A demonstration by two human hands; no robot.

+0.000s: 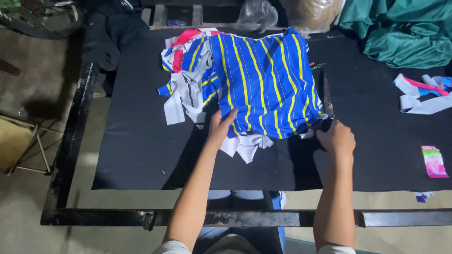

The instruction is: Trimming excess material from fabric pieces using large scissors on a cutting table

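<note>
A stack of blue fabric pieces with yellow stripes lies on a black table. White, red and blue offcuts stick out at its left and bottom edges. My left hand grips the stack's lower left edge. My right hand is closed on the handles of dark scissors, whose blades run up along the stack's right edge.
Green cloth is heaped at the back right. White and pink fabric strips lie at the right, and a small pink packet sits near the right edge. Clear plastic bags stand behind the stack. A black metal frame borders the table.
</note>
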